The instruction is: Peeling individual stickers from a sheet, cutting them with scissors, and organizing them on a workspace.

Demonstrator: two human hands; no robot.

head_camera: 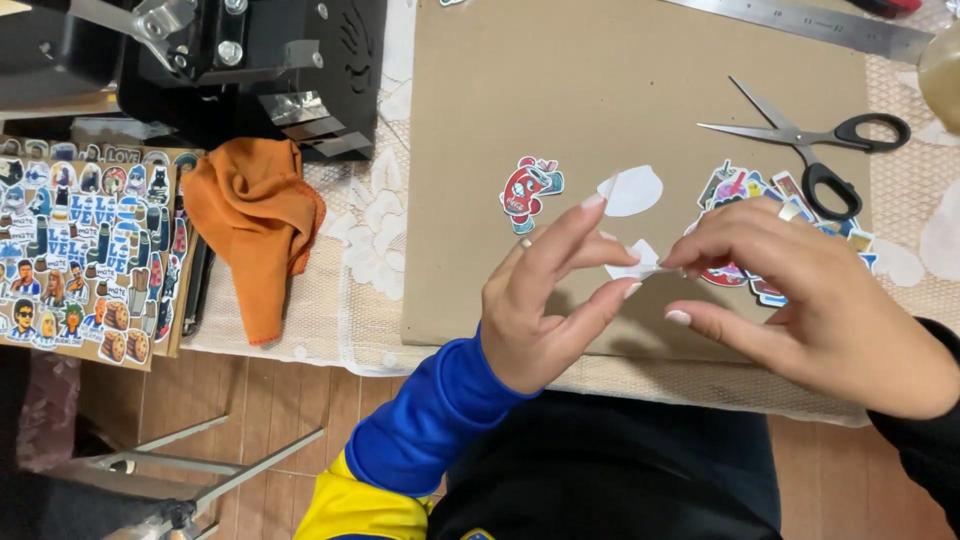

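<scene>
Small white paper scrap (640,260) pinched between both hands, held just above the near part of the brown cardboard sheet (480,150). Left hand (545,300) closed on the scrap's left end: thumb and forefinger tips meeting on it, remaining fingers fanned upward and spread, a ring on one of them. Palm turned toward the right, wrist bent, blue sleeve with yellow cuff (420,430) running down and left out of view. Right hand (800,310) closed on the scrap's right end, fingertips bunched together over it, thumb stretched out below and pointing left, back of the hand toward the camera, black sleeve at the right edge. Both hands nearly touching at the fingertips, hovering over the cardboard rather than resting on it.

Just beyond the scrap, flat on the cardboard: a white oval backing piece (632,190), and left of that a red cartoon sticker (527,190). Partly hidden under the right hand, a heap of colourful stickers (745,190). Black-handled scissors (815,140) beside the heap, blades pointing left. Metal ruler (800,20) along the far edge. Left of the cardboard, on the lace-covered table (370,240), a crumpled orange cloth (255,225), then a stack of sticker sheets (85,250), with a black machine (250,60) behind.
</scene>
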